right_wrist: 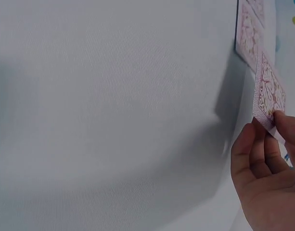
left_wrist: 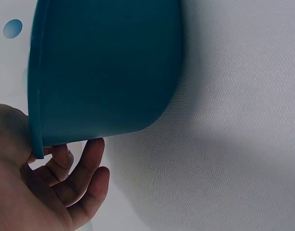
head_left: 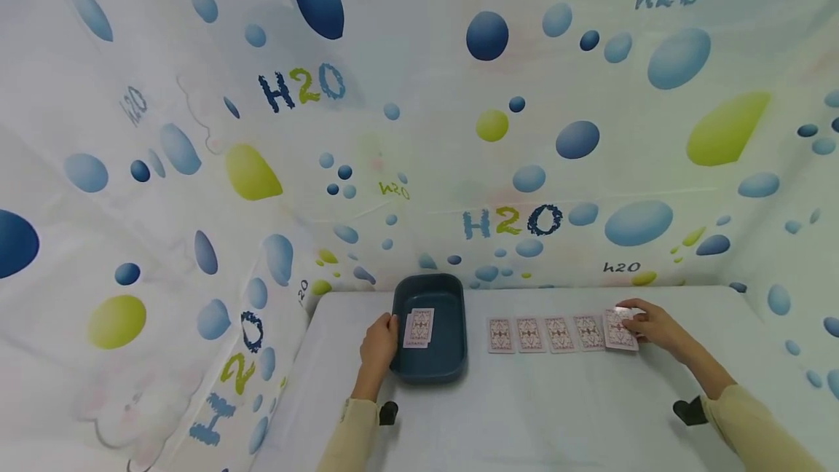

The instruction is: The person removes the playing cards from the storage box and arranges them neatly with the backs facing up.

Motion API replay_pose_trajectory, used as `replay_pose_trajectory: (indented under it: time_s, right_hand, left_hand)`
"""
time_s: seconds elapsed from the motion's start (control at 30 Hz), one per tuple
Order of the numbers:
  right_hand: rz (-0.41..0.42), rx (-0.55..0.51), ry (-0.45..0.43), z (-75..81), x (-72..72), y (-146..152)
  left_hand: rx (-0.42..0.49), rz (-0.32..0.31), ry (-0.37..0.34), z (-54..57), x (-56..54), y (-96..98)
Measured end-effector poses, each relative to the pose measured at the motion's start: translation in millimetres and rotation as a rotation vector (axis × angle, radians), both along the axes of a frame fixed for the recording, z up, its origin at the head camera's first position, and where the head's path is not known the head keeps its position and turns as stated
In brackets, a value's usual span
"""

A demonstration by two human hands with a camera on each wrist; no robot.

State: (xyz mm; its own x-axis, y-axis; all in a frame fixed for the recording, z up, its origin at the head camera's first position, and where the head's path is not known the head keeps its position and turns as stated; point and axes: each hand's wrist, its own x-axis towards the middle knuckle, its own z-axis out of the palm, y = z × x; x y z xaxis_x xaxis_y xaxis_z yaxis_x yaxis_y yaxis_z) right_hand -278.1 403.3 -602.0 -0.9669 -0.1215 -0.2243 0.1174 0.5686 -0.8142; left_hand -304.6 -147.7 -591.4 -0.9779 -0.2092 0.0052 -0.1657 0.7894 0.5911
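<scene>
My left hand grips the left rim of a dark teal plastic tray, thumb over the edge and fingers beneath the wall. Inside the tray lie overlapping playing cards, red-patterned backs up. My right hand pinches a playing card between thumb and fingers at the right end of a row. In the right wrist view this card is tilted, its patterned back showing. To its left lie several more playing cards, face down side by side.
A white cloth covers the table. Behind it and to the sides hangs a white curtain with blue and green drops and "H2O" lettering. A dark strap piece shows at the left wrist, another at the right.
</scene>
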Motion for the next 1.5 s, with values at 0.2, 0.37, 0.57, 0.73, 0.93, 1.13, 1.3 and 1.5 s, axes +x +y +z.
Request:
replay_pose_trajectory:
  time_s: [0.2,0.37,0.57,0.73,0.93,1.13,1.3,1.5]
  right_hand:
    - [0.005,0.062,0.022,-4.4,-2.9,10]
    - [0.003,0.167,0.092,-14.2,-8.7,8]
    - [-0.026,0.278,0.159,-23.0,-11.0,-3]
    - [-0.035,0.376,0.262,-28.4,-10.2,-9]
    - [-0.076,0.421,0.332,-30.5,-7.6,-14]
    - [-0.079,0.429,0.316,-21.8,-4.6,-19]
    - [-0.068,0.426,0.314,-10.7,-2.3,-20]
    - [-0.055,0.447,0.29,-2.8,-0.3,-28]
  left_hand:
    - [0.009,-0.002,0.0,3.6,0.2,2.1]
    - [0.007,0.007,0.005,2.2,0.9,1.4]
    - [0.006,0.006,0.013,1.9,2.5,1.4]
    - [0.002,0.002,0.015,0.0,2.0,1.1]
    - [-0.003,0.007,0.021,-2.9,0.2,0.7]
    - [-0.001,0.005,0.038,-1.1,1.3,-0.7]
    - [0.004,0.0,0.027,-2.3,1.4,-2.1]
    - [0.006,-0.007,0.043,-3.8,2.3,-3.5]
